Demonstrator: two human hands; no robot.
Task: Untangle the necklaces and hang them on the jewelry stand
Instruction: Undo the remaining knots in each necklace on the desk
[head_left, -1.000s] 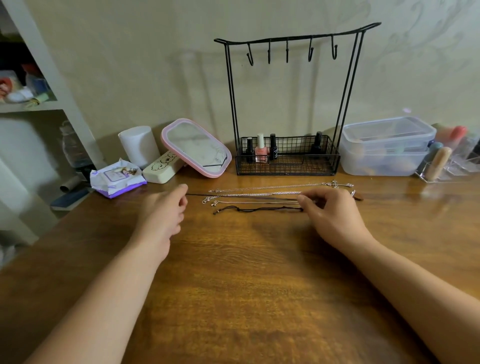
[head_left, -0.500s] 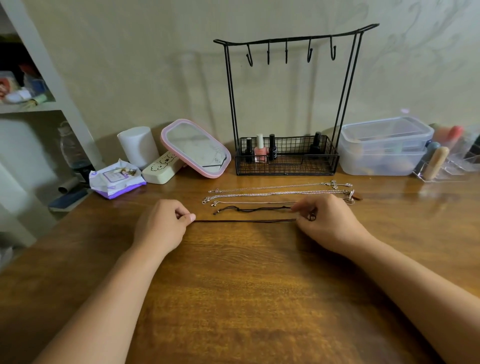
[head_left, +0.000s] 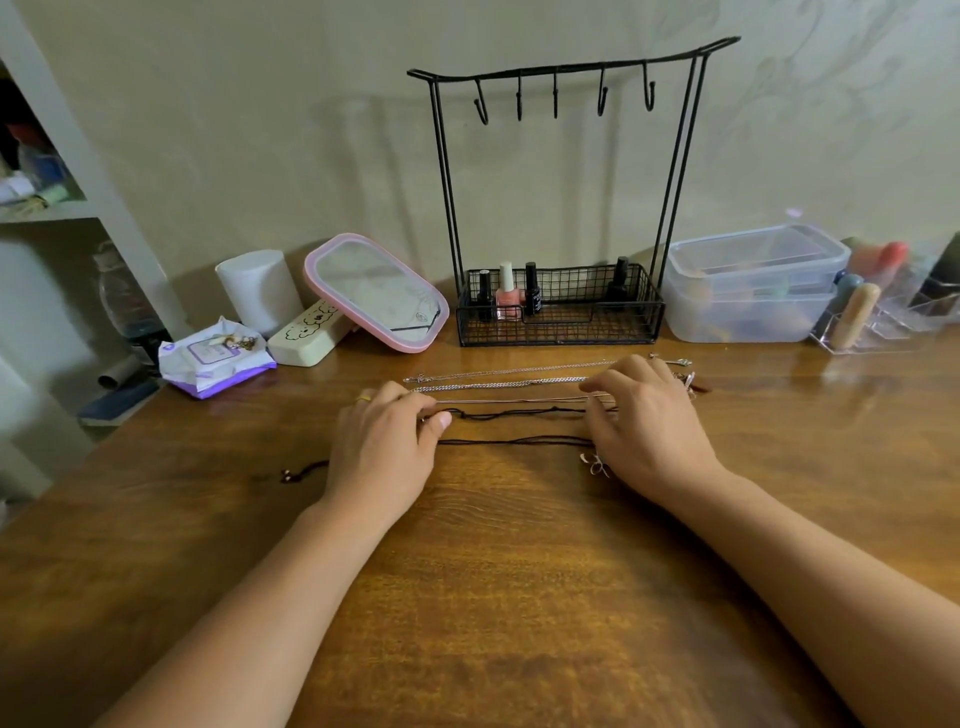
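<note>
Several necklaces lie stretched in parallel rows on the wooden table in front of the black jewelry stand (head_left: 558, 73), whose hooks are bare. Two silver chains (head_left: 498, 385) lie farthest back, then a thin chain (head_left: 519, 400). A black cord necklace (head_left: 519, 413) runs between my hands. My left hand (head_left: 384, 447) pinches its left end and my right hand (head_left: 649, 431) pinches near its right end. A second black cord (head_left: 514, 441) with a small silver pendant lies loose nearest me, its left end trailing past my left wrist.
The stand's wire basket (head_left: 644, 317) holds nail polish bottles. A pink-framed mirror (head_left: 322, 270), a white cylinder (head_left: 257, 288), a cream case and a wipes pack (head_left: 208, 374) sit to the left. Clear plastic boxes (head_left: 753, 291) and an acrylic organizer (head_left: 883, 322) stand at the right. A shelf is at far left.
The black cord my hands held half a second ago now lies on the table nearer to me. Both hands have moved back to the row behind it and pinch the other black cord.
</note>
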